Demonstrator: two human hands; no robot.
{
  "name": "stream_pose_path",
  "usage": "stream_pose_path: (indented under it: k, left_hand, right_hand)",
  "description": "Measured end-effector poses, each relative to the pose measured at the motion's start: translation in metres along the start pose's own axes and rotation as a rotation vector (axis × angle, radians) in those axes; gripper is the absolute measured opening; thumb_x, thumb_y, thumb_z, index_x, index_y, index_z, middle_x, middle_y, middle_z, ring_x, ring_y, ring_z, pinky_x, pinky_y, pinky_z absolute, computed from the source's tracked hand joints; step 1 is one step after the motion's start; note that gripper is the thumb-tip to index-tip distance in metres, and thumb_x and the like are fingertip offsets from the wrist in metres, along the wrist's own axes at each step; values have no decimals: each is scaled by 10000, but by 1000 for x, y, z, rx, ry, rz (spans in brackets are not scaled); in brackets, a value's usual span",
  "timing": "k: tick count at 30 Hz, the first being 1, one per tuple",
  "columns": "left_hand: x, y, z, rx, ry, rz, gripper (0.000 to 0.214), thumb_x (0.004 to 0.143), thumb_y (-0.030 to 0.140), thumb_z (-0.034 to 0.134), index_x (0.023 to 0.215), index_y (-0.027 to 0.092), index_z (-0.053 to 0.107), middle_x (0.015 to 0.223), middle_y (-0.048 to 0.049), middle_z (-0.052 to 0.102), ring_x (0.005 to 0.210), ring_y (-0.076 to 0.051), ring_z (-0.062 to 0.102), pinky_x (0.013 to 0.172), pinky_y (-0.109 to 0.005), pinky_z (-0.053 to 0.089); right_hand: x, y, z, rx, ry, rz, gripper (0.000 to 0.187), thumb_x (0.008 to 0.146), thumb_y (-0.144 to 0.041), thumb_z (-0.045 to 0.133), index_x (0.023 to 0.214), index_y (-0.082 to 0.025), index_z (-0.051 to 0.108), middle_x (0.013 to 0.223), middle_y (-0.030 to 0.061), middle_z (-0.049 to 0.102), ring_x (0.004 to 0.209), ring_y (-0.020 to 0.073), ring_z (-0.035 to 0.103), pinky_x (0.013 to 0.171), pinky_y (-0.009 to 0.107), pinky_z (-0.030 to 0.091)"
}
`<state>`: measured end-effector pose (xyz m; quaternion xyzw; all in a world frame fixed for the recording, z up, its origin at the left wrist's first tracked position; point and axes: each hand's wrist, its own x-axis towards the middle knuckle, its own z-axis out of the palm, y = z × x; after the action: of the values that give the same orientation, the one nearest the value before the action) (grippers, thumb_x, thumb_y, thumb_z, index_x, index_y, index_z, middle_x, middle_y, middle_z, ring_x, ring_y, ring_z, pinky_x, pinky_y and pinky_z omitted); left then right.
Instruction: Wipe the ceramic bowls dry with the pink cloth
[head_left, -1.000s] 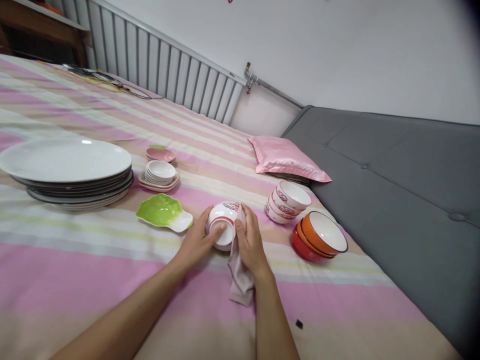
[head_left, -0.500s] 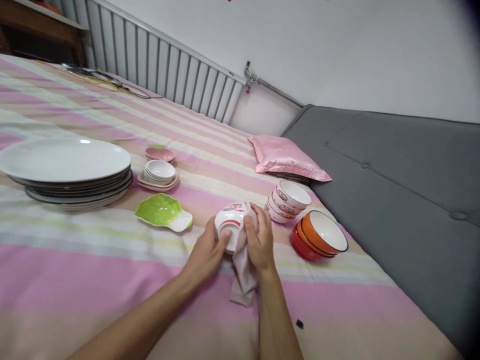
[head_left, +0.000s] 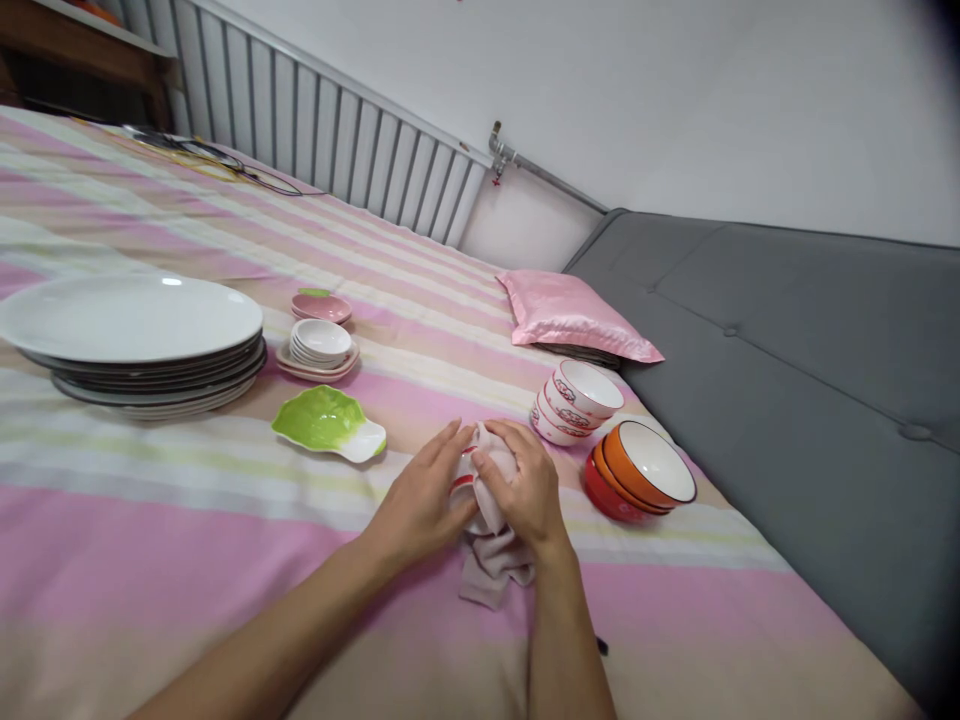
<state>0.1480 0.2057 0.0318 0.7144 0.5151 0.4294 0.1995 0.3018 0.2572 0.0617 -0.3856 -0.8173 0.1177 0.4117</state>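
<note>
My left hand [head_left: 421,498] cups a small white bowl with a red band [head_left: 461,483], which shows only as a sliver between my two hands. My right hand [head_left: 525,485] presses a pale pink cloth [head_left: 491,555] against the bowl, and the cloth's loose end hangs down onto the striped bedspread [head_left: 150,540]. Both hands are closed around what they hold, just above the bed near its middle.
A stack of matching white-and-red bowls [head_left: 577,400] and nested orange and red bowls [head_left: 637,470] sit to the right. A green leaf-shaped dish [head_left: 326,422], small saucers [head_left: 319,350], a pink dish [head_left: 321,306] and stacked large white plates [head_left: 135,340] lie left. A pink pillow [head_left: 574,315] lies behind.
The bowl has turned in my hands and is now mostly covered. My right hand with the cloth has moved over it, and both hands shifted slightly right.
</note>
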Motion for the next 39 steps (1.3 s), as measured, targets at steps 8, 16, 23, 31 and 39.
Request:
stream_pose_path:
  k: [8, 16, 23, 31, 39]
  left_hand:
    - [5, -16, -1, -168, 3, -102, 648, 806, 349, 571, 1402, 178, 381, 1462, -124, 413, 1341, -281, 385, 1113, -451, 313]
    - [9, -25, -4, -278, 29, -194, 715, 801, 448, 578, 1410, 143, 363, 1471, -151, 391, 1319, -306, 409, 1068, -441, 363]
    - [8, -27, -2, -305, 48, -153, 691, 813, 442, 583, 1405, 162, 364, 1437, -145, 441, 1282, -301, 455, 1059, -441, 374]
    - [3, -17, 3, -100, 64, -125, 639, 820, 415, 569, 1389, 189, 383, 1436, -135, 439, 1319, -296, 405, 1076, -457, 344]
    - [3, -15, 3, -83, 76, -133, 628, 824, 413, 561, 1381, 176, 393, 1429, -142, 446, 1305, -298, 421, 1063, -463, 357]
  right_hand:
    - [-4, 16, 10, 171, 43, 47, 416, 808, -393, 607, 1178, -205, 583, 1196, 91, 622, 1133, 246, 557, 1001, 426, 430]
    - [-9, 29, 17, 358, -29, 187, 561, 833, -447, 579, 1327, -211, 456, 1366, 87, 513, 1250, 244, 487, 1066, 432, 378]
    - [-7, 19, 6, 212, 84, 156, 586, 820, -486, 580, 1327, -216, 461, 1421, 99, 438, 1340, 256, 365, 1121, 484, 275]
    - [-2, -1, 11, 115, 69, 156, 427, 948, -404, 350, 1305, -217, 491, 1372, 85, 503, 1295, 217, 422, 1094, 462, 316]
    - [-1, 3, 22, 48, 80, 111, 388, 960, -358, 309, 1212, -201, 558, 1260, 80, 584, 1212, 201, 483, 1053, 428, 359]
